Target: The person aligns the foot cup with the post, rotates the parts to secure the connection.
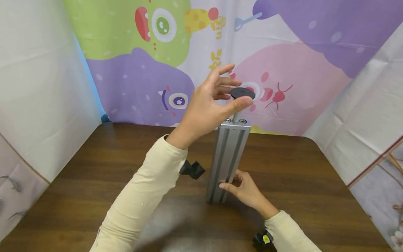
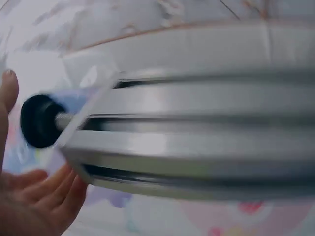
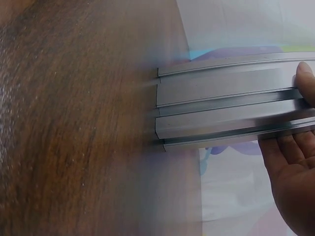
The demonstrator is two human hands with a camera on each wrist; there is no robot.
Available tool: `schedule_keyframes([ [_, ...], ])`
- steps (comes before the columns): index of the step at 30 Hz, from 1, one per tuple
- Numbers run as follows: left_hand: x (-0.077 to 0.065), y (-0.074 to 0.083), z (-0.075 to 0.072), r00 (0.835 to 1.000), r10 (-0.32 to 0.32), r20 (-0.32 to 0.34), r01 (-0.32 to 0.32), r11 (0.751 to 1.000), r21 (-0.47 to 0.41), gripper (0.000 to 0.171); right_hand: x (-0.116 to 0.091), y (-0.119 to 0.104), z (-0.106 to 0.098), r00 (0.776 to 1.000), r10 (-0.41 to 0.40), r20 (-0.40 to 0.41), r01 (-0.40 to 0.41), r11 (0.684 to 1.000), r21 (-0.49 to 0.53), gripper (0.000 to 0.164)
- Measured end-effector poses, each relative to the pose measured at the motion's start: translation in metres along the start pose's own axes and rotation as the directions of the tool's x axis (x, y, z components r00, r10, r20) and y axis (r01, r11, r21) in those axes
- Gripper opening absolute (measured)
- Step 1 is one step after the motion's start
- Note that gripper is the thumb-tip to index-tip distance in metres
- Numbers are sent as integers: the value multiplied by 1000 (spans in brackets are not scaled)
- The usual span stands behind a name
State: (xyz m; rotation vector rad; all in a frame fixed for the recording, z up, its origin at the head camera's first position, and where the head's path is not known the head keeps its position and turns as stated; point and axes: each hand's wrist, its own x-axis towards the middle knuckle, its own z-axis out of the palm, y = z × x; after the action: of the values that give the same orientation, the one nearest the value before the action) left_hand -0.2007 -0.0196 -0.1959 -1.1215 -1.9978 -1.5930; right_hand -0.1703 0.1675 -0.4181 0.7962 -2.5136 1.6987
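Note:
A slotted aluminium profile (image 1: 227, 150) stands upright on the table, its top leaning slightly right in the head view. From its top end rises a threaded stem (image 2: 64, 121) bearing a round black levelling foot (image 1: 242, 93). Around that foot my left hand (image 1: 206, 101) spreads its thumb and fingers; the left wrist view shows gaps between them and the foot. Low on the profile my right hand (image 1: 247, 190) grips it, thumb (image 3: 306, 83) over one slotted face and fingers around the side. The profile's lower end (image 3: 160, 108) meets the wooden surface.
The brown wooden table (image 1: 94, 182) spreads out around the profile. Behind it hangs a printed cartoon curtain (image 1: 141, 80), with white cloth (image 1: 37, 70) at the sides. Black wrist mounts (image 1: 192, 170) stick out from both sleeves.

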Motion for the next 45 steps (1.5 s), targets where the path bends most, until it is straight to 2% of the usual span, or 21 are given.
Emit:
schedule_keyframes([
  [2, -2, 3, 7, 986, 113, -121, -86, 974, 211, 76, 0, -1, -1, 1000, 0, 3, 0, 1000, 2, 18],
  [4, -3, 4, 14, 956, 228, -183, -155, 927, 342, 76, 1, -1, -2, 1000, -1, 9, 1, 1000, 4, 18],
  [7, -4, 4, 19, 925, 310, -218, -211, 899, 385, 59, 0, -1, -3, 1000, 4, 11, -4, 1000, 5, 19],
  [10, -3, 2, 22, 913, 335, -233, -236, 899, 368, 44, 0, 1, -2, 1000, 5, 14, -5, 1000, 11, 20],
  [12, -3, -1, 21, 920, 324, -221, -250, 918, 307, 36, 0, 2, -2, 1000, 5, 14, -5, 1000, 15, 20],
  [13, -3, -3, 20, 931, 308, -196, -257, 935, 246, 33, -1, 2, -2, 1000, 3, 12, -3, 1000, 14, 20],
  [15, -2, -6, 17, 962, 251, -110, -247, 968, 49, 28, -1, 3, -2, 1000, -3, 5, 3, 1000, 9, 21],
  [16, -2, -8, 15, 976, 212, -53, -216, 973, -80, 28, -1, 3, -2, 1000, -6, 2, 6, 1000, 7, 21],
  [17, -1, -9, 12, 985, 171, 8, -166, 966, -196, 29, -1, 3, -1, 1000, -7, -1, 7, 1000, 6, 21],
  [18, -1, -11, 10, 988, 134, 71, -106, 947, -303, 32, -1, 3, -1, 1000, -9, -2, 9, 1000, 3, 21],
  [19, 0, -12, 8, 986, 106, 129, -48, 920, -389, 34, -1, 3, -1, 1000, -9, -2, 9, 1000, 3, 22],
  [21, 1, -14, 5, 975, 64, 214, 51, 869, -493, 38, -1, 2, -1, 1000, -10, 2, 10, 1000, 4, 22],
  [22, 1, -14, 4, 968, 58, 244, 79, 852, -517, 40, -2, 1, -1, 1000, -9, 5, 9, 1000, 5, 23],
  [25, 3, -15, 2, 955, 64, 291, 106, 840, -533, 43, -1, 0, -1, 1000, -17, 9, 17, 1000, 6, 23],
  [34, 5, -15, 0, 946, 67, 318, 114, 847, -519, 46, -1, 0, -1, 1000, 1, 11, -1, 1000, 1, 23],
  [37, 4, -13, -2, 956, 20, 293, 126, 873, -471, 46, -1, 0, 0, 1000, 2, 9, -2, 1000, 5, 22],
  [40, 3, -7, -5, 981, -59, 183, 120, 931, -345, 45, -1, 1, 0, 1000, -10, 3, 10, 1000, 6, 21],
  [42, 1, -1, -5, 995, -71, 68, 82, 983, -165, 44, -1, 2, 0, 1000, -19, -1, 19, 1000, 8, 20],
  [43, 0, 2, -5, 999, -38, 13, 39, 997, -62, 43, -1, 2, 0, 1000, -21, -1, 21, 1000, 8, 20],
  [44, -2, 4, -4, 999, 10, -38, -8, 999, 54, 43, -1, 2, 0, 1000, -25, -1, 25, 1000, 9, 20],
  [45, -3, 7, -2, 994, 71, -82, -56, 983, 173, 44, -1, 2, 0, 1000, -27, -2, 27, 1000, 10, 20],
])
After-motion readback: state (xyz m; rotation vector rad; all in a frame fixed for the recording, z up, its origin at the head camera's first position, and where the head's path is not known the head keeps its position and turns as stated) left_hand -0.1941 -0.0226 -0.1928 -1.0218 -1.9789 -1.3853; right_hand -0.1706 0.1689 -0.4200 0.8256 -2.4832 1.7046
